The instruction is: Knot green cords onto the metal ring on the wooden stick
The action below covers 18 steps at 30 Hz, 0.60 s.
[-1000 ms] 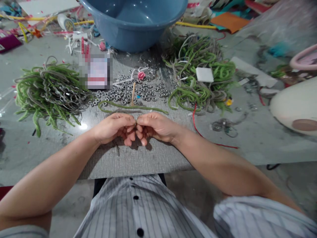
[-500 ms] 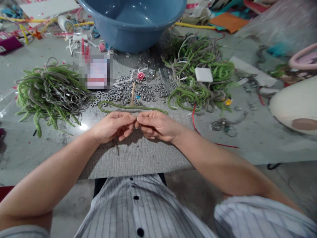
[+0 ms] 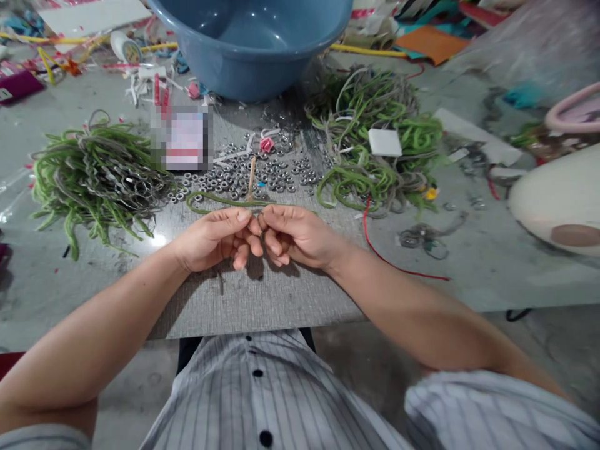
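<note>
My left hand and my right hand meet above the table near its front edge, thumbs and forefingers pinched close together. Between the fingertips shows a small dark metal ring, mostly covered by the fingers; my right hand pinches it. A thin grey cord hangs below my left hand, its upper part hidden by the fingers. Just beyond the hands lies a green cord. Behind it, many small metal rings are scattered around a wooden stick.
A heap of green and grey cords with metal parts lies left; another cord pile lies right. A blue basin stands at the back. A blurred-out box, red string and a cream rounded object surround the work area.
The ring between my hands has turned from lying flat to nearly edge-on. The fingers of both hands have shifted and spread slightly lower. The piles have not moved.
</note>
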{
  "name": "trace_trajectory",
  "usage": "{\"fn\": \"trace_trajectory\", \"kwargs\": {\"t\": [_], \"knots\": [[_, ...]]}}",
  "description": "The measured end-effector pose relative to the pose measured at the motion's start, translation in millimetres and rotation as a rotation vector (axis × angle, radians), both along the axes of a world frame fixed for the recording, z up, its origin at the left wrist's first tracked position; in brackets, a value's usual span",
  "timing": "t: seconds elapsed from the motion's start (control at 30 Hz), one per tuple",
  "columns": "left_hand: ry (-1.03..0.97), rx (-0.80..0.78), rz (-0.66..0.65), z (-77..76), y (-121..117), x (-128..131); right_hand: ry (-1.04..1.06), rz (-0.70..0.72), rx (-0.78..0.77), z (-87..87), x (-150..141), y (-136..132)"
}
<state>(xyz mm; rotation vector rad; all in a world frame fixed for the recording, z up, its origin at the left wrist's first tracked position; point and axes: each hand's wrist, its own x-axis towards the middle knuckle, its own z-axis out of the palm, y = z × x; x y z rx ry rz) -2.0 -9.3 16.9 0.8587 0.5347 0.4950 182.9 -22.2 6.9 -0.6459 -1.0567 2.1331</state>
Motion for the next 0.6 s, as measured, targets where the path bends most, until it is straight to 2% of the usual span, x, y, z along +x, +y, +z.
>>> {"fn": "trace_trajectory", "kwargs": {"t": [0.13,0.3,0.47,0.6], "knots": [[0.037,0.006,-0.022,1.1,-0.4,-0.3,-0.168,-0.067,0.079,-1.3,-0.4,-1.5],[0.137,0.034,-0.033,-0.8,-1.1,-0.7,-0.416,-0.161,0.323,-2.0,-0.8,-3.5],[0.167,0.088,-0.025,1.5,-2.8,0.9,-0.505,-0.243,0.464,-6.2,-1.4,-5.8],[0.221,0.137,-0.053,5.4,-4.3,2.2,-0.609,-0.384,0.706,-7.3,-0.2,-6.6]]}}
